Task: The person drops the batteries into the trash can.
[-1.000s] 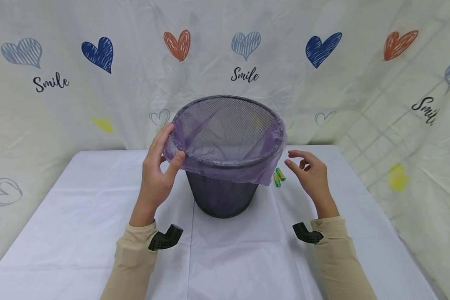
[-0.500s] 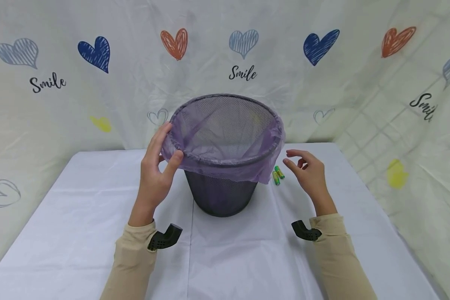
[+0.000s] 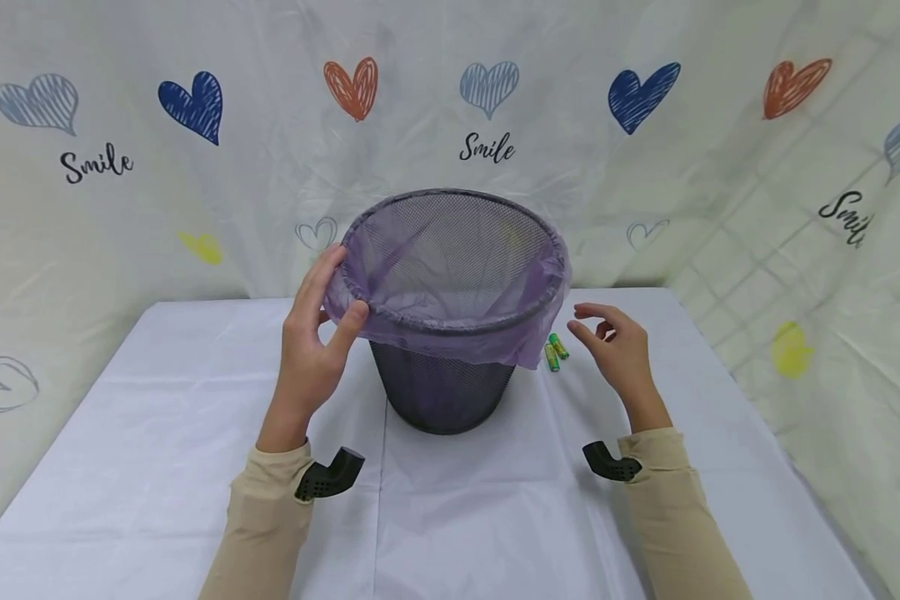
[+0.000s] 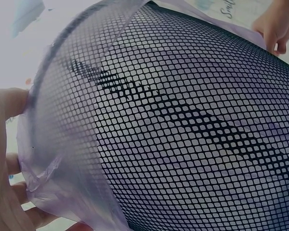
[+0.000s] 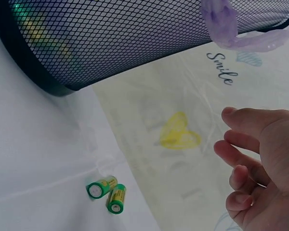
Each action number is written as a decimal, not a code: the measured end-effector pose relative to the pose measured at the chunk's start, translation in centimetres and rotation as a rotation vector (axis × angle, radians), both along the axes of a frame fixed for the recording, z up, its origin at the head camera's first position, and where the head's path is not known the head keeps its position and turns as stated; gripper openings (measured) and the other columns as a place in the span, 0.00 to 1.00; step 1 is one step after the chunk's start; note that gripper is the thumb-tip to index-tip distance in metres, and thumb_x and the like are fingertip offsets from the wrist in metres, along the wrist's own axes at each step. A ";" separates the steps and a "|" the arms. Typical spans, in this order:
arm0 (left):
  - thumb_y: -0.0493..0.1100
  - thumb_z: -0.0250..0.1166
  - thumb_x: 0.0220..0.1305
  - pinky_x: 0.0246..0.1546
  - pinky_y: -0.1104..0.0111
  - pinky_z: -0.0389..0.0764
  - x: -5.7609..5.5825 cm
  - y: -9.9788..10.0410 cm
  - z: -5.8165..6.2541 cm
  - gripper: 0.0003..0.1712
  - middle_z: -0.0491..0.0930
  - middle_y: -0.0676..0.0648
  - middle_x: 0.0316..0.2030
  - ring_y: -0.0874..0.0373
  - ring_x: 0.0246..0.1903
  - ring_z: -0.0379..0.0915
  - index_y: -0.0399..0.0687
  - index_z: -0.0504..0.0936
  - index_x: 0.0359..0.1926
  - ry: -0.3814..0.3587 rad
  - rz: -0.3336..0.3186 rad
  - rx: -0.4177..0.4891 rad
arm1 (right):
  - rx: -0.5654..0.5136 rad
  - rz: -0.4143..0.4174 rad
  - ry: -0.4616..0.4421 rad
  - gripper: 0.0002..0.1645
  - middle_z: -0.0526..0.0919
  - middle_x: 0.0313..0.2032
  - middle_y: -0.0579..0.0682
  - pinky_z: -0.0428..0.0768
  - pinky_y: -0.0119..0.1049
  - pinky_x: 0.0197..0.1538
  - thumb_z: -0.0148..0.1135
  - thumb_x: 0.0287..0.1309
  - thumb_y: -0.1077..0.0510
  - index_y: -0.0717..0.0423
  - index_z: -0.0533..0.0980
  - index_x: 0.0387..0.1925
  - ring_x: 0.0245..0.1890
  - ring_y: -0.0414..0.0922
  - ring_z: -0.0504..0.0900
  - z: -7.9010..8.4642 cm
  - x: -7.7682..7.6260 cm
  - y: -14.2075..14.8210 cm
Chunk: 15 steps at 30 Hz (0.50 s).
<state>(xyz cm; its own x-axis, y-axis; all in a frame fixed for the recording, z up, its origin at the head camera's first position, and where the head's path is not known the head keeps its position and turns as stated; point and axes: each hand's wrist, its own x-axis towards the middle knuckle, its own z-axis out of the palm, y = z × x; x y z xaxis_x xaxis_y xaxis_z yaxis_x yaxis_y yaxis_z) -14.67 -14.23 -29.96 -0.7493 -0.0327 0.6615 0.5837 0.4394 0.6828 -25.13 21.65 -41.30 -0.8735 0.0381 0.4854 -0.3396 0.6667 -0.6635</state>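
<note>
A black mesh wastebasket (image 3: 450, 400) stands upright on the white-covered table. Its purple bin liner (image 3: 450, 337) is folded outward over the rim. At the left side of that rim, my left hand (image 3: 315, 350) holds the basket with thumb and fingers spread round the edge. The left wrist view shows its fingertips (image 4: 20, 191) against the loose liner. To the right, my right hand (image 3: 621, 354) hovers apart from the basket, fingers loosely curled and holding nothing. Two green and yellow batteries (image 3: 552, 358) (image 5: 116, 199) lie on the table between basket and right hand.
Behind the table hangs a pale cloth backdrop (image 3: 420, 158) printed with hearts and "Smile". Green and yellow patches (image 5: 33, 29) show through the mesh low in the basket. The white tablecloth (image 3: 195, 400) spreads out on either side, and a black camera mount sits at each wrist.
The whole head view has shifted very slightly. Both hands, the basket and the batteries stay where they were.
</note>
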 end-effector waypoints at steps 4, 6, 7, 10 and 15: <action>0.43 0.55 0.63 0.45 0.53 0.71 -0.1 0.0 0.0 0.30 0.59 0.41 0.66 0.52 0.67 0.53 0.39 0.61 0.65 0.002 -0.003 0.001 | -0.001 0.002 -0.015 0.19 0.84 0.40 0.49 0.63 0.25 0.31 0.64 0.51 0.48 0.50 0.79 0.45 0.26 0.35 0.65 -0.4 -0.2 0.1; 0.44 0.55 0.63 0.45 0.52 0.71 -0.1 0.0 -0.1 0.30 0.59 0.41 0.66 0.52 0.67 0.53 0.39 0.61 0.65 0.002 -0.002 0.001 | 0.000 0.002 -0.029 0.19 0.84 0.40 0.48 0.63 0.25 0.31 0.64 0.51 0.48 0.50 0.79 0.45 0.26 0.35 0.66 -0.7 -0.3 0.1; 0.44 0.55 0.63 0.46 0.52 0.71 -0.1 0.0 -0.1 0.30 0.59 0.41 0.66 0.52 0.67 0.53 0.39 0.61 0.65 0.001 -0.002 0.000 | -0.001 0.002 -0.036 0.19 0.84 0.40 0.48 0.63 0.25 0.31 0.64 0.51 0.47 0.50 0.79 0.45 0.26 0.35 0.66 -0.8 -0.3 0.1; 0.43 0.55 0.63 0.46 0.52 0.71 -0.1 0.0 -0.1 0.30 0.59 0.42 0.66 0.53 0.67 0.54 0.39 0.62 0.65 -0.003 -0.002 0.001 | 0.004 -0.001 -0.056 0.20 0.84 0.40 0.48 0.63 0.26 0.32 0.64 0.52 0.47 0.49 0.79 0.45 0.26 0.36 0.66 -1.1 -0.3 0.1; 0.42 0.55 0.63 0.45 0.51 0.71 -0.1 -0.1 0.0 0.30 0.59 0.41 0.66 0.52 0.67 0.54 0.38 0.62 0.64 0.005 -0.006 0.003 | 0.006 -0.003 -0.101 0.21 0.83 0.41 0.49 0.63 0.27 0.32 0.63 0.52 0.45 0.49 0.78 0.46 0.27 0.38 0.66 -1.5 -0.6 0.2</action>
